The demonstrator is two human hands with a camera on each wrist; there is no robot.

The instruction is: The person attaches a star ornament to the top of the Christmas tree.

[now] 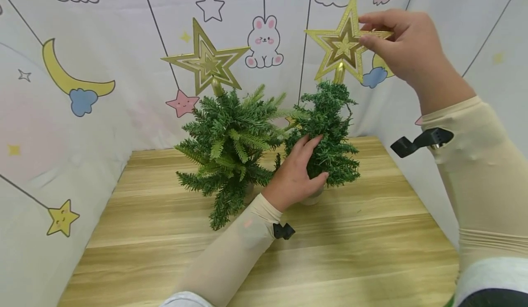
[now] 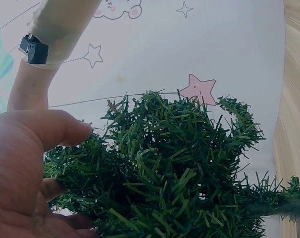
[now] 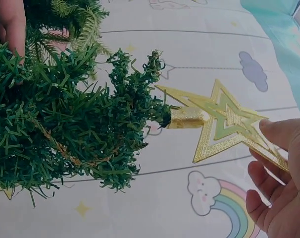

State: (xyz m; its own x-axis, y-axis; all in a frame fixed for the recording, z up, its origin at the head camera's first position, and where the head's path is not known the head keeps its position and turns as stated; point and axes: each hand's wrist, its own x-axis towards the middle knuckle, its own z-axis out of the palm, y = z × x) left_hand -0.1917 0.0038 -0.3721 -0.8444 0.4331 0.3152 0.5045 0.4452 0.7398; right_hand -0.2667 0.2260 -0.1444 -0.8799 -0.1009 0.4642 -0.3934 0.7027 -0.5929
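The small green tree (image 1: 327, 137) stood upright on the table (image 1: 371, 243), just beside a fuller tree (image 1: 228, 146) at its 9 o'clock. Its lower branches were gripped by the left hand (image 1: 299, 172), fingers curled into the foliage. The gold star (image 1: 344, 43) at its top, at 12 o'clock, was pinched by its right point between thumb and fingers of the right hand (image 1: 398, 46).

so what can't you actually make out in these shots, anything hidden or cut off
- Pale pot under the small dark green tree: head view, mostly hidden by the left hand and branches.
- Base of the fuller green tree: head view, covered by its own foliage.
- Gold glitter star topper: right wrist view, one point hidden behind the right hand.
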